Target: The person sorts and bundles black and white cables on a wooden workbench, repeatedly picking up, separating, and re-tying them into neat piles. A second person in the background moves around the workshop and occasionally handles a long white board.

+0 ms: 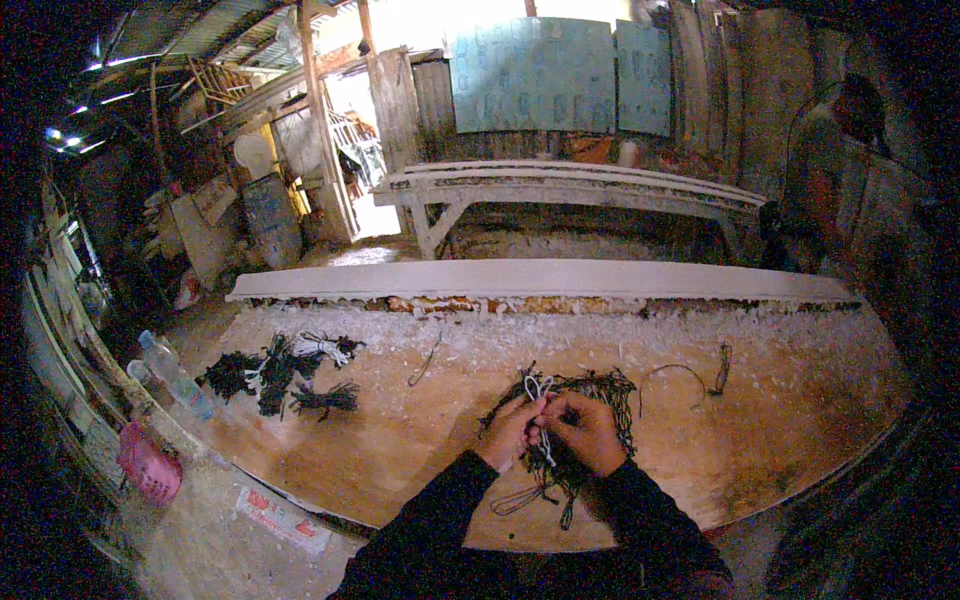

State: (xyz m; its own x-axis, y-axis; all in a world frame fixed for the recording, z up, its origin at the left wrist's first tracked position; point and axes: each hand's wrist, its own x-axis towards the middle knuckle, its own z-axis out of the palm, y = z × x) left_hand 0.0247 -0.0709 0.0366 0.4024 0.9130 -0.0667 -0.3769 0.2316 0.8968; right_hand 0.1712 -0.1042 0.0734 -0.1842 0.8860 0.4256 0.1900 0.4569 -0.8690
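My left hand (506, 432) and my right hand (592, 434) meet over the near middle of the wooden table, fingers pinched together. Between them is a white cord (537, 388), its loops standing up above the fingertips and an end hanging below. Under and around the hands lies a loose pile of dark cords (612, 388), many with looped ends. Some of these strands (525, 497) trail toward the table's near edge. My fingers hide where the white cord is gripped.
Tied bundles of black cord (272, 375) lie at the left, one with a white bundle (320, 346). Clear plastic bottles (176, 372) and a pink container (150, 465) stand left. A white ledge (560, 281) crosses the table's far side. A person (822, 160) is at far right.
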